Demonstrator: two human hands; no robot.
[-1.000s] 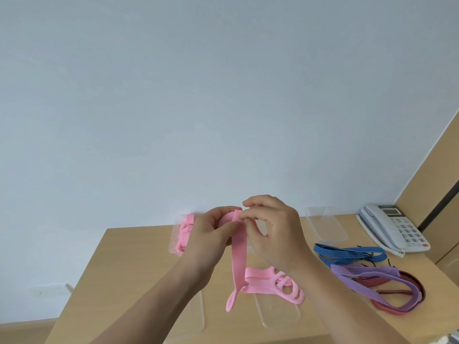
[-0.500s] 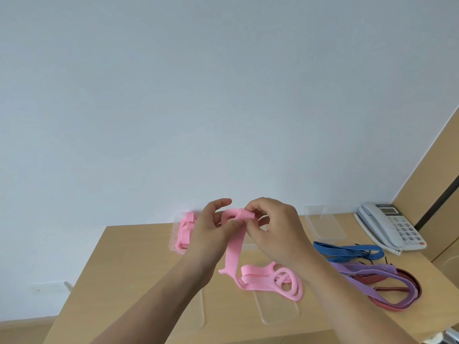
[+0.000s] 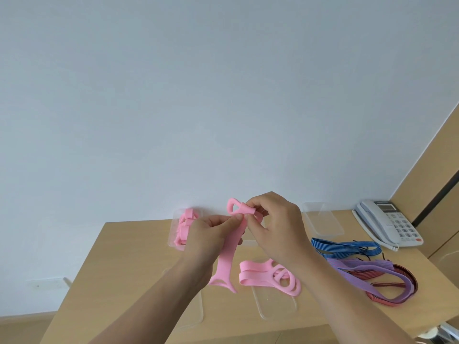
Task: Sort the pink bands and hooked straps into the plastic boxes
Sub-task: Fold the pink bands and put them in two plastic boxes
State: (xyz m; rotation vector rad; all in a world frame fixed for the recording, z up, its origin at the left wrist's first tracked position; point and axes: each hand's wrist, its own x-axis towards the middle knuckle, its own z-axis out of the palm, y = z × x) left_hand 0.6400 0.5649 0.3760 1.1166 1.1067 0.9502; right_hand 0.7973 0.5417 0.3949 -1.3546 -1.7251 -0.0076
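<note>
At frame centre, your left hand [image 3: 208, 232] and right hand [image 3: 275, 224] both pinch a pink band [image 3: 229, 252], folding its upper end.

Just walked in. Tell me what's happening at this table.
A person is holding a pink band up over the table with both hands. The left hand and right hand pinch its top end, which is curled into a small loop, while the rest hangs down. A box at the back already holds folded pink bands, more loose bands lie on the table, and the hooked straps lie unsorted on the right, near a phone.
</note>
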